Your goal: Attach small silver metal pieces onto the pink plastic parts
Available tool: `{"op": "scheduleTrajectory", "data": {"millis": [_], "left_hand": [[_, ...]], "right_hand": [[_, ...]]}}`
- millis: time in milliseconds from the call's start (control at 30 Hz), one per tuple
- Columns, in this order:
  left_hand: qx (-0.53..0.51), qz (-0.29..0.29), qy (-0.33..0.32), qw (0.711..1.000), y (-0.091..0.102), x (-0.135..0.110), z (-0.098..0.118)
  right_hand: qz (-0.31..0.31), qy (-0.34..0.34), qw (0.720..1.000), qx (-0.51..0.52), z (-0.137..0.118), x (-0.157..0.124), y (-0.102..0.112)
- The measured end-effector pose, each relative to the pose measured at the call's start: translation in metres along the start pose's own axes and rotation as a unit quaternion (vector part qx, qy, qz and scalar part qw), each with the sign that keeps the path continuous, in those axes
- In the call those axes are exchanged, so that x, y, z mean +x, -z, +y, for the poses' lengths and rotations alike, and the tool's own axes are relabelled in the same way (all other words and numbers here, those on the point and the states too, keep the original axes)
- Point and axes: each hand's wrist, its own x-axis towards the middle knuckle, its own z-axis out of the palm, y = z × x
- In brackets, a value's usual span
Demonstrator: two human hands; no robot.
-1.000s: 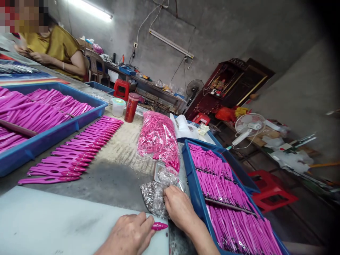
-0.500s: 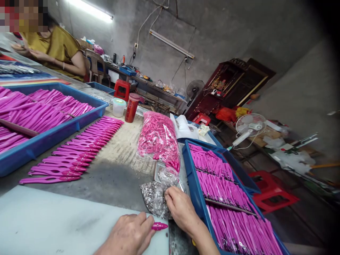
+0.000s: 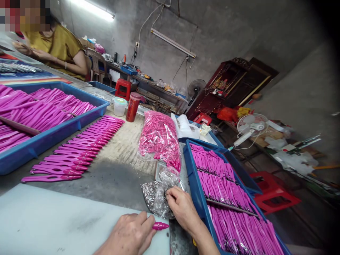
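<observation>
Pinching a pink cap [image 3: 160,226] in the left hand [image 3: 130,235], just left of the blue tray [image 3: 192,173]. Poking the right hand [image 3: 183,210], fingers bunched narrow, into a bag [image 3: 155,196] of metal bits beside the tray's left wall; not showing whether gripping any. Probably handling light, hard, slick: pinching the cap's blunt end looking surest.
</observation>
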Motion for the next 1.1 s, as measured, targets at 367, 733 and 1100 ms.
{"op": "scheduleTrajectory", "data": {"millis": [367, 733, 1100], "left_hand": [[-0.007, -0.017, 0.008, 1.0, 0.0, 0.0, 0.001], [-0.012, -0.02, 0.003, 1.0, -0.002, -0.001, -0.001], [0.0, -0.024, -0.003, 1.0, -0.003, -0.001, 0.002]], "right_hand": [[0.015, 0.009, 0.999, 0.028, -0.001, -0.003, 0.001], [-0.116, 0.03, 0.992, 0.047, -0.02, -0.031, 0.019], [-0.187, 0.063, 0.972, -0.126, -0.033, -0.034, 0.012]]}}
